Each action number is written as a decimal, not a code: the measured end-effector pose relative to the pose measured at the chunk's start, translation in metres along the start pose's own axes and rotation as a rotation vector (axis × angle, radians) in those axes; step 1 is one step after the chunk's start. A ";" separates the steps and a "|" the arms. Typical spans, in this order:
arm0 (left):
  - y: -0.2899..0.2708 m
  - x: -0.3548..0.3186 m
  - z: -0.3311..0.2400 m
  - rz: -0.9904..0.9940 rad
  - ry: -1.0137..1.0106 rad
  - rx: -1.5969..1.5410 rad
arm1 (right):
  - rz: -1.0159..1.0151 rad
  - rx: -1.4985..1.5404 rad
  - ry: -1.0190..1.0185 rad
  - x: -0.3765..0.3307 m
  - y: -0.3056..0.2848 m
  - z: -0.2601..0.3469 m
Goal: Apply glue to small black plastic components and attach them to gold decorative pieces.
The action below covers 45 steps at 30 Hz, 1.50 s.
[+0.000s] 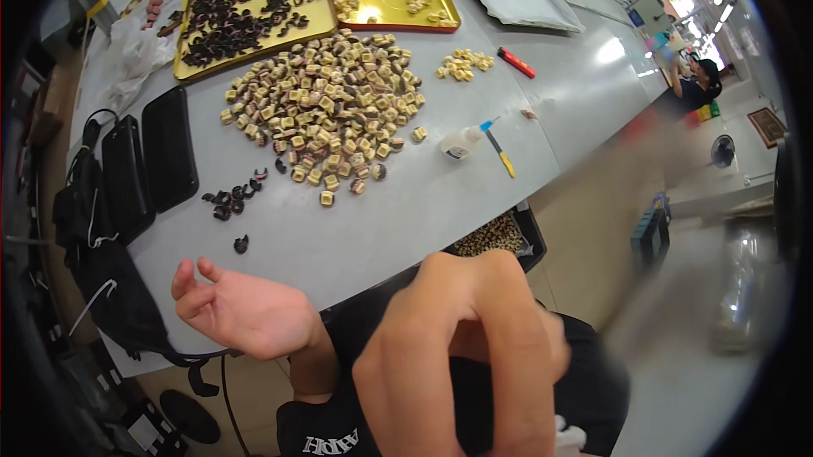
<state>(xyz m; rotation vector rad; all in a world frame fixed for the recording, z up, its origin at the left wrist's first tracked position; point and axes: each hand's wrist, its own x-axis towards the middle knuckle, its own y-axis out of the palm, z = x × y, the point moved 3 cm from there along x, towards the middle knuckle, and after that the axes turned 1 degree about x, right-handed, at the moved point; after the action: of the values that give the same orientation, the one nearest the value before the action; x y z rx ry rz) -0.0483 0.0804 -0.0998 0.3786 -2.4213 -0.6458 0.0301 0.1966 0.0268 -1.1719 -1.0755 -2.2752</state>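
My left hand is held palm up over the near left table edge, its fingers loosely apart with nothing in them. Just beyond it lies a single small dark curved piece, and several more dark pieces sit in a loose group. Very close in the foreground, my right hand is raised with bent knuckles. Two of its fingers point down with a gap between them; their tips are outside the picture. A big heap of small cream-and-dark square parts covers the middle of the table.
A gold tray holds dark curved pieces; another gold tray holds cream bits. A glue bottle, yellow tool and red marker lie at right. Black phone-like devices lie left. A bin stands below the edge.
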 end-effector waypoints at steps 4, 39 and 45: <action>0.002 0.000 -0.003 -0.058 -0.059 0.028 | -0.045 0.223 0.097 0.002 0.004 -0.006; 0.007 0.001 -0.003 -0.046 -0.043 0.011 | -0.183 0.019 -0.033 -0.008 -0.007 0.002; 0.002 -0.001 0.002 -0.045 -0.056 -0.011 | -0.247 0.136 0.069 -0.012 -0.012 0.006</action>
<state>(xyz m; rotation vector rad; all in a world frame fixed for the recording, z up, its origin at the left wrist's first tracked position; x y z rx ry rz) -0.0486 0.0836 -0.1004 0.4165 -2.4671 -0.6975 0.0331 0.2088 0.0134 -0.9448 -1.3904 -2.3589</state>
